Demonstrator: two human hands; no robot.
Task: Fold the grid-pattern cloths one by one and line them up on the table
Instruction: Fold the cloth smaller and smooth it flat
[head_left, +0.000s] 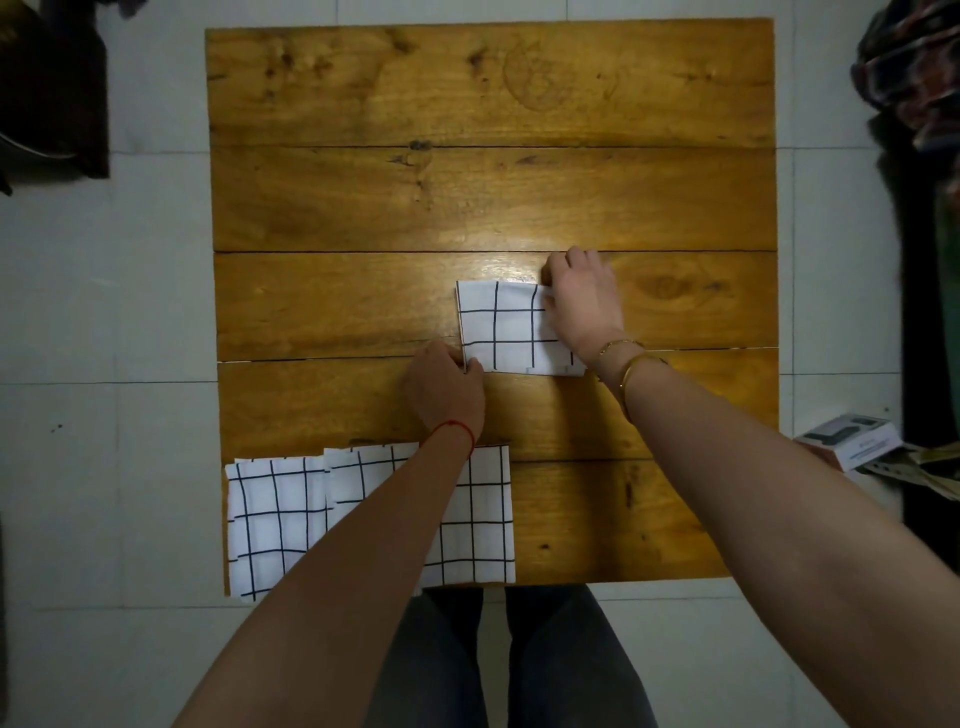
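Hands both grip our folded cloth (506, 328) mid-counter (363, 208): our left hand (445, 385) pinches its 7 o'clock corner, our right hand (584, 301) its 2 o'clock corner. Two folded cloths (280, 514) lie side by side at the counter's 7 o'clock edge.

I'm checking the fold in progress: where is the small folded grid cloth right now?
In the head view the folded cloth lies right of the table's centre, between the left hand at its near-left corner and the right hand at its far-right corner.

Small folded grid cloth (506, 327) flat mid-table, two larger grid cloths (280, 514) overlapping at near-left edge
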